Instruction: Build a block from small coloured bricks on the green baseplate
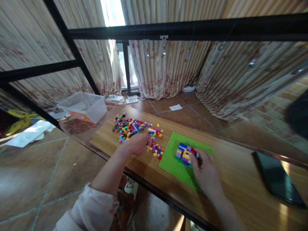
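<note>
A loose pile of small coloured toy bricks (pixel 130 125) lies on the wooden tabletop, spilling to the right. Over its near side reaches my left hand (pixel 138 143), its fingers bent down and closed together among the bricks; whatever they may hold is hidden. To the right lies a green studded baseplate (pixel 168 160). On it stands a low block of stacked bricks (pixel 184 154) in blue, purple, yellow, white and green. My right hand (pixel 207 168) grips the right side of this block between thumb and fingers, covering part of it.
A black phone (pixel 278 178) lies at the table's right end. Beyond the pile, at the far left end, sits a clear plastic bin (pixel 88 107) with an orange label. A black metal bar (pixel 187 30) crosses above, before striped curtains (pixel 166 70). Papers (pixel 175 107) lie on the tiled floor.
</note>
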A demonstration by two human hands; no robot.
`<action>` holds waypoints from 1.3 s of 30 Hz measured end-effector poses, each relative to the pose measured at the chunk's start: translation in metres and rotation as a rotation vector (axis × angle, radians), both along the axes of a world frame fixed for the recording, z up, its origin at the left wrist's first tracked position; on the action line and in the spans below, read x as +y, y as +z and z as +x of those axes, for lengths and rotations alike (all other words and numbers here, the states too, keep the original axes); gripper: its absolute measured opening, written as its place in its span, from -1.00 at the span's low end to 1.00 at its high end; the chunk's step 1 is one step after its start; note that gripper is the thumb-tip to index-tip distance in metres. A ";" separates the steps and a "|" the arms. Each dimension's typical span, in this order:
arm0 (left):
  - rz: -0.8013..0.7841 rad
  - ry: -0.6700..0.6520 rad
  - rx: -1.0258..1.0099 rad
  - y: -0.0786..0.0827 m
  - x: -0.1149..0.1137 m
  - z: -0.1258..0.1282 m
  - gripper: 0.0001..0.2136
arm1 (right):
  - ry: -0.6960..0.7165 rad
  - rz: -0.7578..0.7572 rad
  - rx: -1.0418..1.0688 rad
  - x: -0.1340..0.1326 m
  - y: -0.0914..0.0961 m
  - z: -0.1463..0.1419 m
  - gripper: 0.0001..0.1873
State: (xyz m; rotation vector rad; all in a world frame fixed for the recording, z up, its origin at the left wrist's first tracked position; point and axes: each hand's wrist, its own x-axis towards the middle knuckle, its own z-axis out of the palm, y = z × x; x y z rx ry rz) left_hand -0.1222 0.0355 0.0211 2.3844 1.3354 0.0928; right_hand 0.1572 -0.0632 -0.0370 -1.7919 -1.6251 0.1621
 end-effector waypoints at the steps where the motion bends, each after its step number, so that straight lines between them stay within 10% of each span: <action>1: 0.004 -0.010 -0.004 0.000 0.000 0.000 -0.81 | 0.001 0.004 -0.002 0.000 0.000 0.000 -0.53; 15: -0.211 -0.046 -0.578 -0.006 -0.025 0.075 -0.83 | 0.003 0.018 0.018 0.002 -0.001 0.000 -0.56; 39: -0.036 0.068 -0.442 -0.012 -0.041 0.112 -0.86 | -0.008 0.015 0.040 0.001 0.005 -0.005 -0.62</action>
